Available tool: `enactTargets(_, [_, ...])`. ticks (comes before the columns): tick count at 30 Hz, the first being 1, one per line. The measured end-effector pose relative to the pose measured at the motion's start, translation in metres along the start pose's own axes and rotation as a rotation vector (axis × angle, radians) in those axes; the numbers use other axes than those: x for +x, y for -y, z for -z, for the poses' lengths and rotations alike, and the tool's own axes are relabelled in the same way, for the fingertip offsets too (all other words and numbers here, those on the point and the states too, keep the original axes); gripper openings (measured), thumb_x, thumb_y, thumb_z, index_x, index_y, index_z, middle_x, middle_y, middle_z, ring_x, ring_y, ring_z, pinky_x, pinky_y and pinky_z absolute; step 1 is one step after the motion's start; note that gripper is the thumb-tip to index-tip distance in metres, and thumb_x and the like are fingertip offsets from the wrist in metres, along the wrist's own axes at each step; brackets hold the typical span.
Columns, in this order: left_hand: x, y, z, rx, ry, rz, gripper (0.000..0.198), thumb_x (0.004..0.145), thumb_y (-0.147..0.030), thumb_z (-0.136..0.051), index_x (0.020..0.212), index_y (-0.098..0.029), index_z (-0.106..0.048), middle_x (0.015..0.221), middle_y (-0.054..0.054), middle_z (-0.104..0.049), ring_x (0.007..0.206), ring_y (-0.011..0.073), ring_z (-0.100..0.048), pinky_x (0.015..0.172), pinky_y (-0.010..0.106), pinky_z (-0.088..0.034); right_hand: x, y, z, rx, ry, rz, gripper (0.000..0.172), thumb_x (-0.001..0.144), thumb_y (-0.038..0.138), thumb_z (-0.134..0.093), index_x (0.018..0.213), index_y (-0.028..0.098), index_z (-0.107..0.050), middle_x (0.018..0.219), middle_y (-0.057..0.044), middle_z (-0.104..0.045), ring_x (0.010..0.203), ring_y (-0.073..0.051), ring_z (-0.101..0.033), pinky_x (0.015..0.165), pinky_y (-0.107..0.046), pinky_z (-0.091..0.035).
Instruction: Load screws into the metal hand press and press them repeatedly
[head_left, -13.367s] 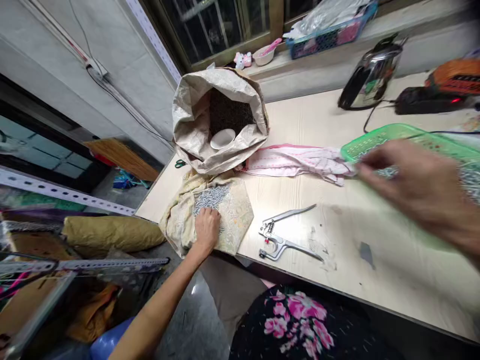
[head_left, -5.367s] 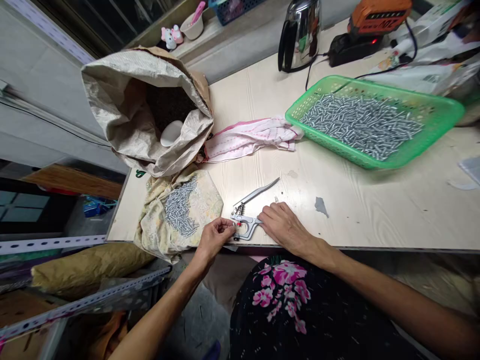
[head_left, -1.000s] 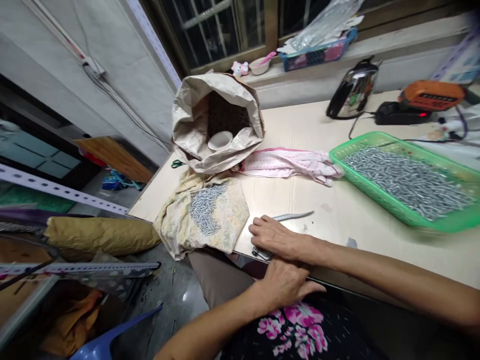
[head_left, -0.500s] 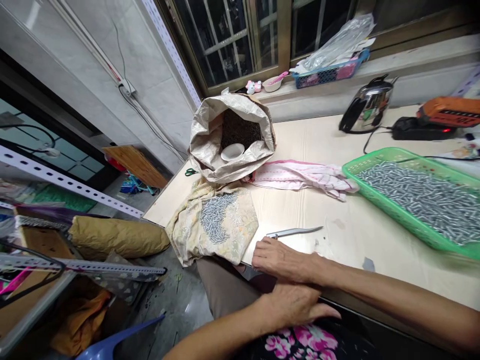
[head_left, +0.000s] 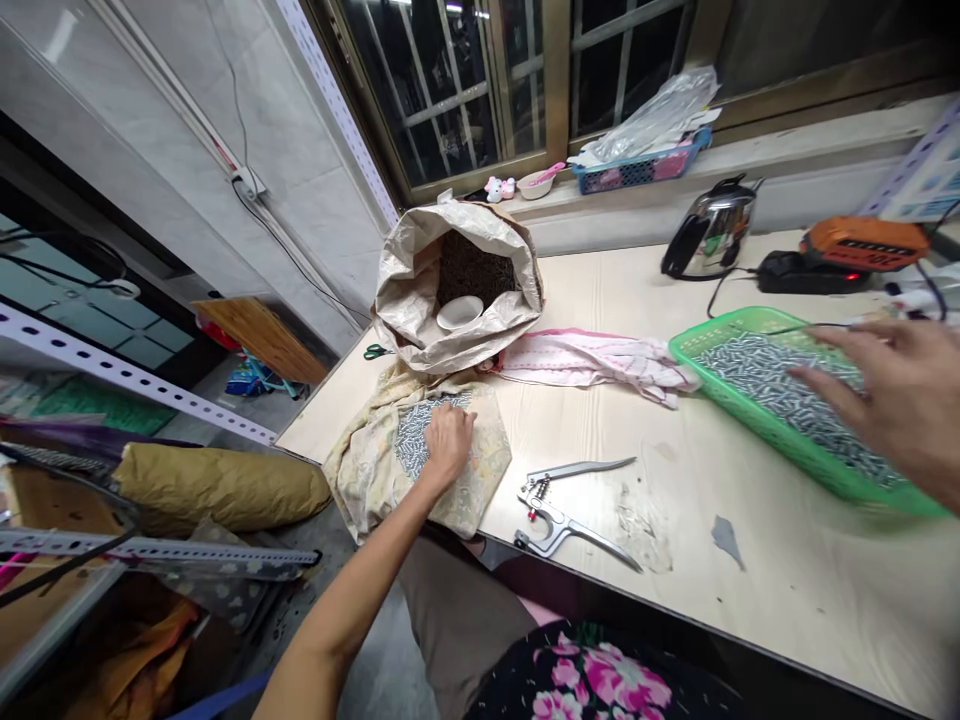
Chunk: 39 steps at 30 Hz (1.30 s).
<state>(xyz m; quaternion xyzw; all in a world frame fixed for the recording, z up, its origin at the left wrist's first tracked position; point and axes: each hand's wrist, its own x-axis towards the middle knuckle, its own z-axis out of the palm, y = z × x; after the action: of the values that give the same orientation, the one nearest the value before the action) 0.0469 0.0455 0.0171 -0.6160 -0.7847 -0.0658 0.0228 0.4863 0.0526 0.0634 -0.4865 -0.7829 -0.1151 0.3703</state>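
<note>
My left hand lies on the pile of small silvery metal pins, its fingers curled down. What is inside the fingers is hidden. Under the pile spreads a yellowish floral cloth at the table's edge. My right hand, slightly blurred, hovers over a green plastic basket with its fingers apart. Many similar metal pins fill that basket. Between my hands, hand pliers with a spring and silver handles rest on the table, touched by neither hand.
Behind the cloth stands an open woven sack of dark contents, with a white bowl inside. A pink-and-white towel lies beside it. At the back right are a metal kettle and an orange battery. Green-handled scissors lie left.
My hands have separated from their crossed position at the table edge. The left moved forward onto the pin pile; the right moved right over the basket. The pliers now show fully.
</note>
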Motion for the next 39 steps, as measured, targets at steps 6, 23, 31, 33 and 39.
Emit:
enactTargets(6, [0.033,0.003,-0.017,0.091,0.082,0.093,0.023,0.089,-0.025,-0.055,0.095,-0.009,-0.07,0.108,0.019,-0.064,0.107,0.031,-0.058,0.079,0.034,-0.047,-0.067,0.094,-0.039,0.255,0.275,0.036,0.029,0.097,0.041,-0.043,0.118,0.026,-0.056,0.101,-0.008,-0.063,0.091,-0.026,-0.059,0.077,-0.041,-0.048])
enactTargets(23, [-0.05,0.001,0.003,-0.672,0.431,-0.033,0.026,0.077,-0.036,-0.059,0.073,-0.013,-0.069,0.056,0.001,-0.062,0.052,0.0132,-0.057,0.054,0.022,-0.042,-0.099,0.175,-0.098,0.291,0.501,0.154,0.014,0.095,0.017,-0.042,0.086,0.017,-0.053,0.084,-0.005,-0.057,0.075,-0.018,-0.048,0.073,-0.033,-0.029])
enactTargets(31, [-0.075,0.006,-0.02,-0.152,0.232,-0.465,0.023,0.091,-0.02,-0.045,0.094,-0.015,-0.068,0.087,0.009,-0.064,0.086,0.0218,-0.061,0.077,0.031,-0.046,-0.096,0.173,-0.097,0.33,0.499,0.141,0.012,0.093,0.018,-0.045,0.083,0.018,-0.052,0.083,-0.005,-0.057,0.074,-0.017,-0.047,0.076,-0.034,-0.029])
enactTargets(33, [-0.076,0.006,-0.019,-0.126,0.22,-0.488,0.024,0.092,-0.019,-0.044,0.091,-0.016,-0.067,0.086,0.01,-0.062,0.088,0.0225,-0.06,0.078,0.032,-0.047,-0.097,0.173,-0.098,0.322,0.487,0.15,0.013,0.093,0.017,-0.044,0.083,0.018,-0.052,0.083,-0.004,-0.056,0.074,-0.017,-0.045,0.076,-0.034,-0.028])
enactTargets(39, [-0.086,-0.005,-0.001,-0.612,0.389,-0.158,0.021,0.082,-0.034,-0.057,0.084,-0.016,-0.069,0.074,0.004,-0.068,0.068,0.017,-0.062,0.066,0.027,-0.049,-0.095,0.176,-0.1,0.246,0.396,0.196,0.022,0.094,0.012,-0.039,0.077,0.018,-0.052,0.077,-0.003,-0.054,0.07,-0.016,-0.04,0.072,-0.033,-0.026])
